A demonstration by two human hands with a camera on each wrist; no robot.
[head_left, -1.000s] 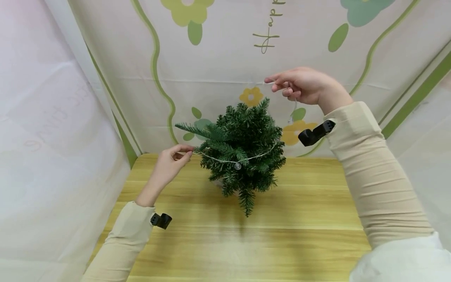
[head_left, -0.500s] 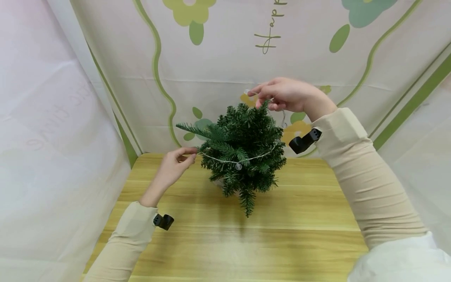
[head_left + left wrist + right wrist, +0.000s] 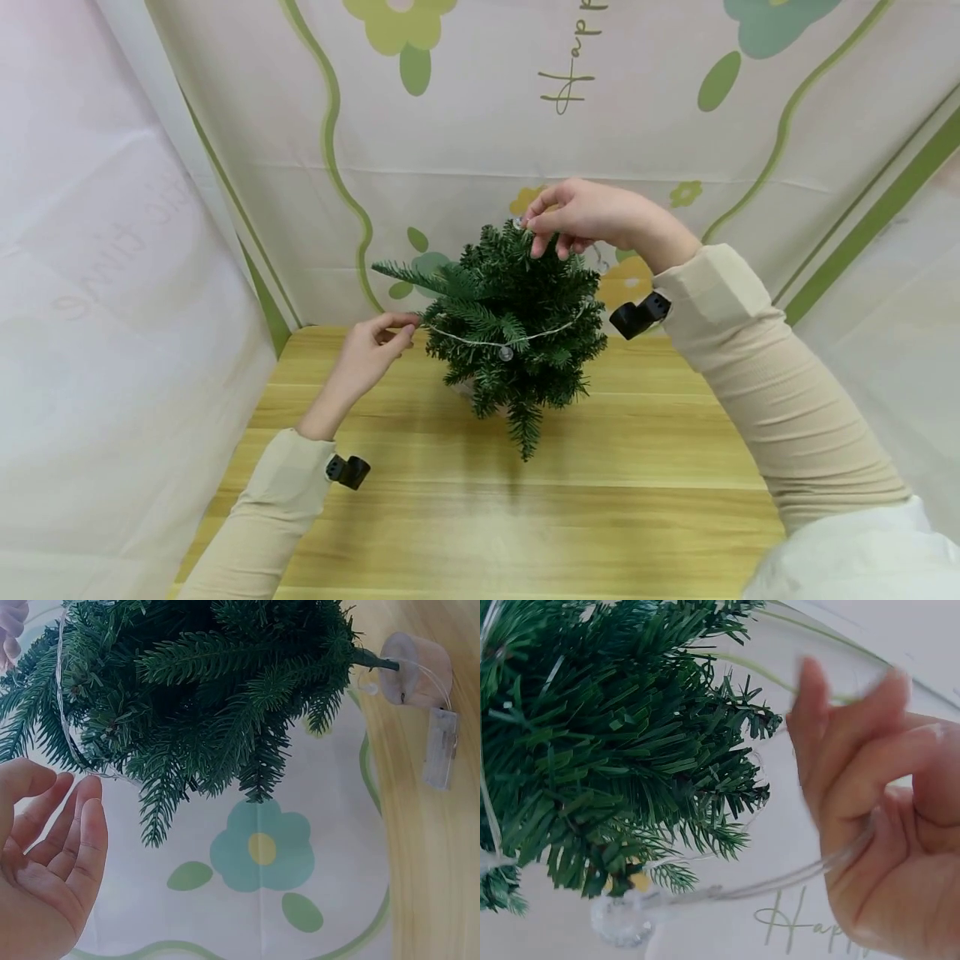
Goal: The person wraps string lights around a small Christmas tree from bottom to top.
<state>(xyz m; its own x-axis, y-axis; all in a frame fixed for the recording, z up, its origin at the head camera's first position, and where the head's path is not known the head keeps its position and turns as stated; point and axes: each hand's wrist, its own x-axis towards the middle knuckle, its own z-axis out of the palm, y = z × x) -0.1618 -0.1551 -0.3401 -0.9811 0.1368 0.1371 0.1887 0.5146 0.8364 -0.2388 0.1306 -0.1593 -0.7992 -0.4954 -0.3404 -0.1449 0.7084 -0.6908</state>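
Observation:
A small artificial Christmas tree [image 3: 517,308] stands on the table, with a string of lights [image 3: 551,332] draped across its front; one clear round bulb [image 3: 506,353] hangs there. My right hand [image 3: 592,217] is over the treetop, pinching the string's wire near another bulb at its fingertips. In the right wrist view, a doubled wire [image 3: 780,883] runs into the curled fingers and a clear bulb [image 3: 622,921] dangles from it. My left hand [image 3: 371,350] is at the tree's left side. Its relaxed fingertips touch the wire [image 3: 64,712] beside the branches in the left wrist view.
The tree has a pale round base [image 3: 427,671]. A clear battery box [image 3: 441,748] lies beside it, joined by thin wires. A flower-printed cloth backdrop [image 3: 465,125] rises behind the wooden table [image 3: 465,533], with cloth walls on both sides.
My right hand has moved left and down from behind the tree's right side to over its top, bringing the string along. The left hand has shifted slightly toward the tree.

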